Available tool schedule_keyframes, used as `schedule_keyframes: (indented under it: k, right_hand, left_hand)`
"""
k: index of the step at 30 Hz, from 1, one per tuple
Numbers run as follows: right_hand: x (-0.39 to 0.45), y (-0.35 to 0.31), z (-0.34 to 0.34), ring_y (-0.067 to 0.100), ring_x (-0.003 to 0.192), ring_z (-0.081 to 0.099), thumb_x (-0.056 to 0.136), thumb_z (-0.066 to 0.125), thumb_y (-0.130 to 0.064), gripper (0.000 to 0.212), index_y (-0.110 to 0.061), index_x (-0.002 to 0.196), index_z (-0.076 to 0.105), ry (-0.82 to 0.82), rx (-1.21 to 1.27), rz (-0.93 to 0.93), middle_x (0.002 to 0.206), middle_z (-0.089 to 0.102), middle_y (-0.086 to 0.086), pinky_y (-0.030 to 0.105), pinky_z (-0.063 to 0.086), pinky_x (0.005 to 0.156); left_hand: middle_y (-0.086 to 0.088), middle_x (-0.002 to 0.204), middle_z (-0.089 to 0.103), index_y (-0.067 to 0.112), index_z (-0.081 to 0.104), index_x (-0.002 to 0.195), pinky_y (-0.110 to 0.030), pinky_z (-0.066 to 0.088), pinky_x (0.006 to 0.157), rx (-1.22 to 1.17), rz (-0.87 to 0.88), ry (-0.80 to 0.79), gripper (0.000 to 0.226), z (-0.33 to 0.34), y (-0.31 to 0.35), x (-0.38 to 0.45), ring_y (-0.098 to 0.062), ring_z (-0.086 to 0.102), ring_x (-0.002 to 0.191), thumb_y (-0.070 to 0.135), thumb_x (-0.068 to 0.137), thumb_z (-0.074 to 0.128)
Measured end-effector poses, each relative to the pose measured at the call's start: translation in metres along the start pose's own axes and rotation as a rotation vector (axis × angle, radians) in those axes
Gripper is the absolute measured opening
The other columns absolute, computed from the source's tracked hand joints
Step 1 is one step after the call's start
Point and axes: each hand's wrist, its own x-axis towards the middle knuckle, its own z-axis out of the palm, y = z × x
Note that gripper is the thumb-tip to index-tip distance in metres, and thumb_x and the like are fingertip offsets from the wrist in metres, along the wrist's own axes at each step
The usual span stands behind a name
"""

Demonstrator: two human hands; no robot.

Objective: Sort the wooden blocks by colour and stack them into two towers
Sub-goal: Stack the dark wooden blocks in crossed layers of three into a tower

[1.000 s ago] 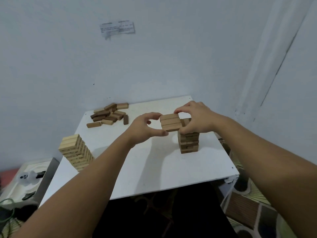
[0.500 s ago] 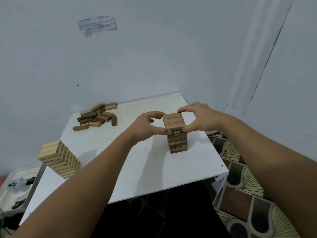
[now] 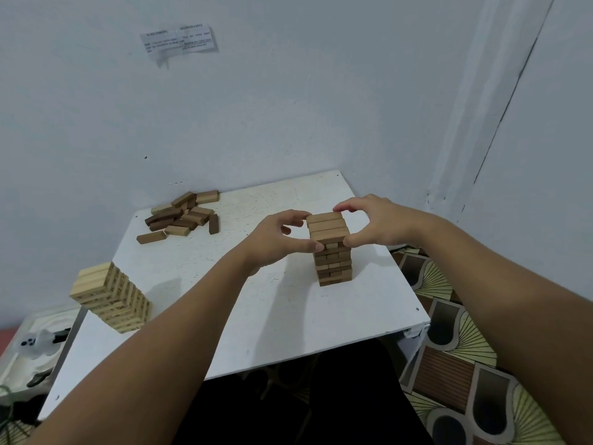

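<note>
While both arms reach forward, left hand (image 3: 276, 240) and right hand (image 3: 377, 223) pinch the brown tower's top layer (image 3: 328, 227).

A white table (image 3: 263, 303) stands in the corner of a pale blue room. Toward its right side rises a dark brown tower (image 3: 333, 264) of wooden blocks. The person's left hand (image 3: 276, 240) and right hand (image 3: 373, 224) pinch its top layer of three blocks (image 3: 328, 227) from either side, thumbs low and fingers at the upper edge. At the near left corner stands a light wood tower (image 3: 110, 297). At the far left lies a loose pile of mixed blocks (image 3: 184, 216). A paper note (image 3: 179, 40) is stuck to the wall. Patterned floor (image 3: 455, 374) shows on the right.
</note>
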Motion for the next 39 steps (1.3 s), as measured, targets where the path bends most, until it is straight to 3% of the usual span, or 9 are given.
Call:
schedule_keyframes:
  k: [5, 10, 12, 16, 19, 24, 30, 35, 39]
  right_hand:
    - [-0.002, 0.007, 0.007, 0.016, 0.142, 0.033, 0.081, 0.074, -0.056, 0.088, -0.048, 0.156, 0.028, -0.019, 0.183, 0.008, 0.154, 0.036, -0.009, 0.038, 0.035, 0.108]
    - [-0.006, 0.008, 0.039, 0.008, 0.153, 0.017, 0.102, 0.037, -0.054, 0.058, -0.044, 0.158, 0.028, 0.151, 0.695, 0.075, 0.163, 0.027, -0.02, 0.038, 0.014, 0.118]
    - [-0.009, 0.004, 0.055, 0.005, 0.154, 0.013, 0.106, 0.028, -0.055, 0.055, -0.042, 0.159, 0.027, 0.183, 0.813, 0.097, 0.163, 0.027, -0.022, 0.04, 0.007, 0.122]
    - [-0.014, -0.011, 0.073, 0.005, 0.155, 0.008, 0.107, 0.023, -0.058, 0.059, -0.038, 0.162, 0.021, 0.216, 0.954, 0.115, 0.168, 0.017, -0.018, 0.04, 0.001, 0.124]
    - [-0.016, -0.018, 0.077, 0.004, 0.155, 0.007, 0.109, 0.02, -0.051, 0.056, -0.033, 0.163, 0.02, 0.23, 1.006, 0.095, 0.169, 0.015, -0.016, 0.034, 0.005, 0.121]
    - [-0.016, -0.02, 0.079, 0.002, 0.154, 0.011, 0.111, 0.02, -0.045, 0.054, -0.029, 0.162, 0.024, 0.245, 1.035, 0.088, 0.168, 0.02, -0.014, 0.023, 0.01, 0.109]
    - [-0.016, -0.023, 0.079, 0.0, 0.153, 0.016, 0.111, 0.021, -0.042, 0.053, -0.025, 0.161, 0.025, 0.246, 1.035, 0.072, 0.167, 0.022, -0.013, 0.022, 0.012, 0.114]
    - [-0.018, -0.025, 0.077, 0.001, 0.154, 0.012, 0.11, 0.018, -0.047, 0.055, -0.031, 0.162, 0.022, 0.222, 1.02, 0.092, 0.168, 0.018, -0.016, 0.025, 0.009, 0.112]
    - [-0.019, -0.024, 0.078, 0.005, 0.155, 0.009, 0.11, 0.017, -0.05, 0.055, -0.034, 0.162, 0.02, 0.227, 1.017, 0.107, 0.169, 0.017, -0.016, 0.034, 0.007, 0.12]
  left_hand:
    - [0.014, 0.148, 0.05, 0.041, 0.039, 0.157, -0.037, 0.041, 0.109, -0.032, -0.032, -0.022, 0.099, 0.003, 0.001, -0.009, -0.012, 0.046, 0.135, 0.051, 0.072, 0.09]
    - [0.011, 0.168, 0.027, 0.035, 0.028, 0.163, -0.043, 0.017, 0.126, -0.316, -0.083, 0.079, 0.085, 0.029, 0.011, -0.033, -0.014, 0.023, 0.155, 0.077, 0.091, 0.047]
    - [0.013, 0.169, 0.023, 0.037, 0.026, 0.162, -0.042, 0.011, 0.125, -0.36, -0.097, 0.087, 0.075, 0.044, 0.015, -0.041, -0.013, 0.017, 0.157, 0.074, 0.097, 0.033]
    - [0.021, 0.17, 0.013, 0.043, 0.01, 0.163, -0.04, 0.001, 0.125, -0.471, -0.09, 0.122, 0.085, 0.064, 0.018, -0.047, -0.004, 0.005, 0.157, 0.083, 0.088, 0.015]
    - [0.024, 0.17, 0.007, 0.041, 0.01, 0.164, -0.041, -0.005, 0.124, -0.516, -0.118, 0.115, 0.085, 0.071, 0.017, -0.044, 0.0, -0.001, 0.156, 0.083, 0.09, 0.005]
    - [0.027, 0.168, 0.009, 0.04, 0.015, 0.164, -0.039, -0.005, 0.124, -0.518, -0.133, 0.105, 0.096, 0.072, 0.019, -0.046, 0.003, 0.0, 0.154, 0.086, 0.081, 0.005]
    - [0.024, 0.168, 0.015, 0.037, 0.024, 0.163, -0.03, 0.0, 0.117, -0.471, -0.104, 0.105, 0.097, 0.069, 0.022, -0.05, 0.011, 0.009, 0.143, 0.084, 0.08, 0.008]
    - [0.025, 0.167, 0.016, 0.037, 0.022, 0.164, -0.039, -0.002, 0.124, -0.459, -0.126, 0.119, 0.099, 0.066, 0.022, -0.052, 0.002, 0.006, 0.154, 0.084, 0.078, 0.009]
    - [0.027, 0.166, 0.019, 0.039, 0.022, 0.163, -0.044, -0.004, 0.125, -0.45, -0.127, 0.124, 0.101, 0.066, 0.018, -0.052, -0.001, 0.005, 0.156, 0.086, 0.076, 0.008]
